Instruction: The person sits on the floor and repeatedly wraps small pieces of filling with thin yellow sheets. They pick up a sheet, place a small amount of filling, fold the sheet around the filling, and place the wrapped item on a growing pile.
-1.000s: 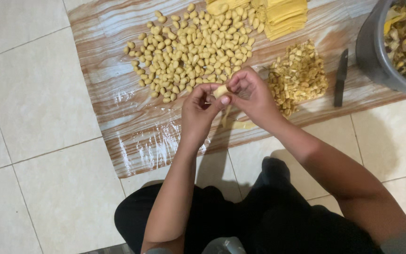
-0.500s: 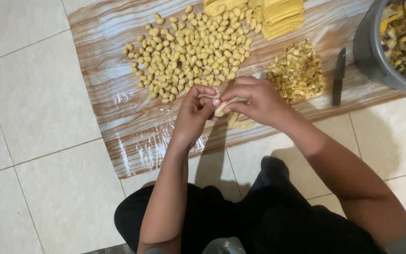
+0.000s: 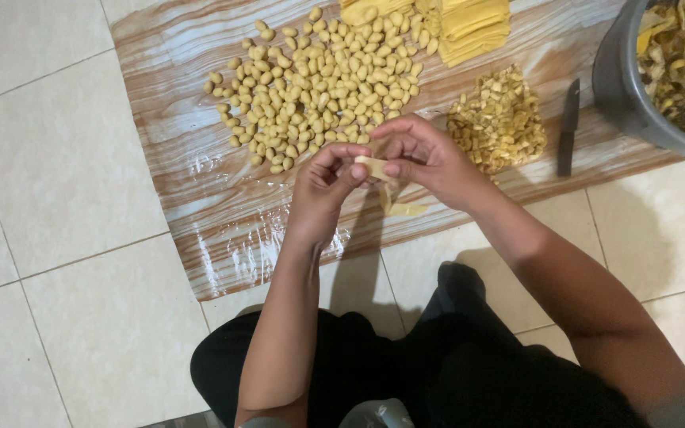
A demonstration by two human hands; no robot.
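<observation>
My left hand (image 3: 323, 186) and my right hand (image 3: 426, 158) meet above a brown marbled plastic sheet (image 3: 176, 158) on the floor. Between their fingertips they pinch one small pale yellow dough piece (image 3: 372, 167), folded around something I cannot see. Just beyond the hands lies a spread of several small folded yellow dough pieces (image 3: 319, 83). A flat yellow dough scrap (image 3: 402, 209) lies on the sheet under my right wrist.
A heap of chopped yellow filling (image 3: 499, 123) sits right of my hands, with a dark knife (image 3: 568, 127) beside it. A stack of yellow dough sheets (image 3: 473, 24) lies at the top. A grey pot (image 3: 624, 87) of peels stands at the far right. White floor tiles surround the sheet.
Both hands have stayed together over the sheet, turning and pressing the dough piece; the fingers have shifted slightly around it. Nothing else has moved.
</observation>
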